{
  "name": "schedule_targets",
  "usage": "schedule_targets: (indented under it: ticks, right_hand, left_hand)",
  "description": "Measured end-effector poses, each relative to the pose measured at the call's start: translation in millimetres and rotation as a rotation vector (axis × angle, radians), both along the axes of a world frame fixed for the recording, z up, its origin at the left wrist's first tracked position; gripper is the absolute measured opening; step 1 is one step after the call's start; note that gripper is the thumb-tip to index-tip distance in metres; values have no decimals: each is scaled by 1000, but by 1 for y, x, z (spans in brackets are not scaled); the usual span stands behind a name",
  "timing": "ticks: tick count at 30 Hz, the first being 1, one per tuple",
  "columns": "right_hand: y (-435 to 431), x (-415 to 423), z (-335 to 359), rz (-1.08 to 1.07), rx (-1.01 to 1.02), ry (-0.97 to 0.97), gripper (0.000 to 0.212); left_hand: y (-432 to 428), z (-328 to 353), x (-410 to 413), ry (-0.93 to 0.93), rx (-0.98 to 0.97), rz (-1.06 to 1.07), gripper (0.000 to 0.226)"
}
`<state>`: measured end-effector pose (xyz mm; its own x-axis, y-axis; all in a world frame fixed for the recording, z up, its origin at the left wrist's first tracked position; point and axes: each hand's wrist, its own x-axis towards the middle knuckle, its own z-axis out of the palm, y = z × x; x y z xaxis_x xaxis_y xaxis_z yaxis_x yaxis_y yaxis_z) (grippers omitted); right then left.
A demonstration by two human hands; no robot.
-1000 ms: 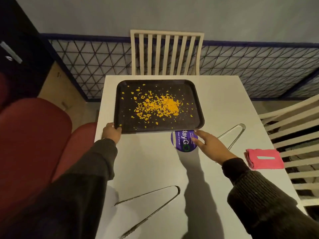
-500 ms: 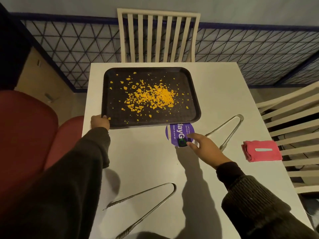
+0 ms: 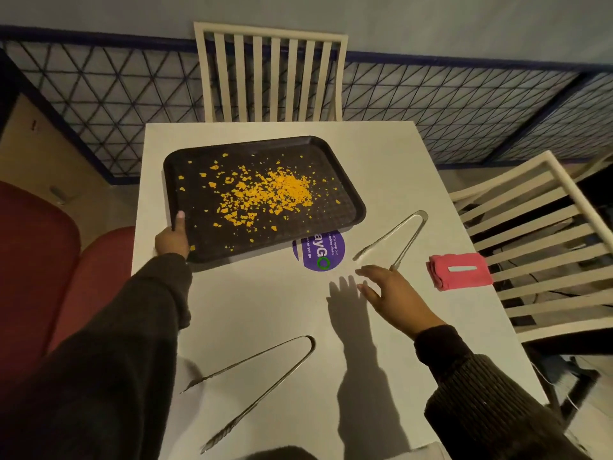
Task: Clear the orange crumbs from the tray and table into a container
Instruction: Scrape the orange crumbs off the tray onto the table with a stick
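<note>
White and square, the bench [image 3: 265, 310] stands in front of a blue wire fence [image 3: 431, 101], with a slatted chair [image 3: 270, 71] at its far side. At the far left a red seat [image 3: 36, 260] sits beside the bench edge. The left hand [image 3: 172, 239] is closed on the near left corner of the tray [image 3: 345, 200], thumb on top of the rim and the other fingers hidden beneath it. Just right of that thumb, the orange crumbs [image 3: 268, 194] spread over the dark tray floor, thickest near the middle and thinning toward the rim. The tray lies turned at an angle, its near right edge covering part of a round purple sticker [image 3: 320, 252]. Well below the left hand's fingers, one pair of metal tongs [image 3: 262, 390] lies open on the bench. Farther right, the right hand [image 3: 394, 295] hovers over bare bench with fingers [image 3: 366, 288] spread and empty, pointing toward the sticker. A second pair of tongs [image 3: 398, 237] lies just beyond those fingertips; whether it touches them cannot be told. Right of the hand, near the bench edge, rests a folded pink cloth [image 3: 459, 272], and past it stands another slatted chair [image 3: 537, 247].
</note>
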<state>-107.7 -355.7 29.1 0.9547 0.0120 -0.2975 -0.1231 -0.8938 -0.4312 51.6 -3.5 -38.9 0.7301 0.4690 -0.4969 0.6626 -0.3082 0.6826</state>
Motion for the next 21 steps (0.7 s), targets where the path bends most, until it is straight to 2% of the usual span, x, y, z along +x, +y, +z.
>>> schedule_targets:
  ticks: [6,11,15,21]
  right_hand:
    - [-18,-46,4,-72,-30,23,32]
    - [-28,-84,2,-143,14,63,29]
    - [-41,-112,2,-230,51,96,23]
    - [-90,-157,-4,-295,-17,165,20]
  left_hand:
    - [9,10,-57,-81,12,22,66]
    - [9,36,-114,-121,52,-64,60]
    - [-1,45,-162,-86,67,-131,61]
    - [-33,52,-244,-41,10,-72,57]
